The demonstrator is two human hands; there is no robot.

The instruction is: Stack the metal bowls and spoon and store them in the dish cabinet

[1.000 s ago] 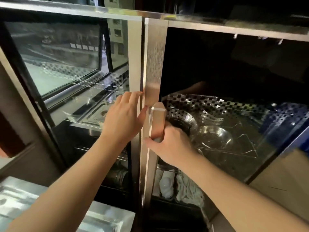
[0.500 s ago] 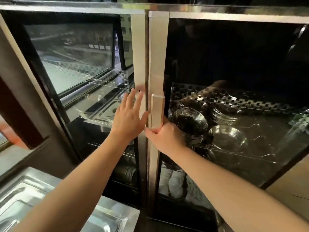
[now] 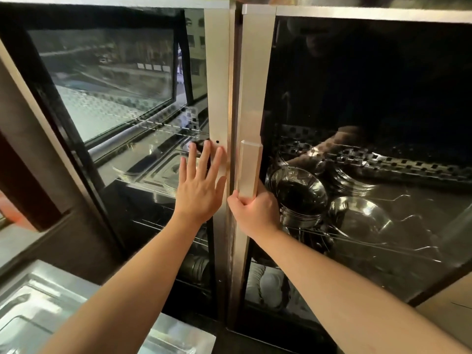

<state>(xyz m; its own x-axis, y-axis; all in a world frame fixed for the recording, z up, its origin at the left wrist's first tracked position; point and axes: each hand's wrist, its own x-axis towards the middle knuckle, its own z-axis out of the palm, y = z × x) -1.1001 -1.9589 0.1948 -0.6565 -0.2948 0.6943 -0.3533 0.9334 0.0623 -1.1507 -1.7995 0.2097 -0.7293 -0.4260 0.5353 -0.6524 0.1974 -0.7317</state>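
A dish cabinet with two glass doors in steel frames fills the view. My right hand (image 3: 252,210) grips the lower end of the right door's steel handle (image 3: 249,169). My left hand (image 3: 200,185) lies flat with fingers spread on the left door's frame (image 3: 217,80). The two door frames stand side by side with only a thin gap between them. Behind the right glass, a stack of metal bowls (image 3: 298,198) sits on a wire shelf, with a single shallow metal bowl (image 3: 360,218) to its right. I cannot make out a spoon.
A perforated metal tray (image 3: 398,162) lies at the back of the bowls' shelf. White dishes (image 3: 270,284) stand on the shelf below. A steel sink or tray (image 3: 38,310) sits at lower left. The left glass reflects a window.
The right door has swung in until its frame meets the left door's. My left hand has slid slightly down the left frame; my right hand stays on the handle.
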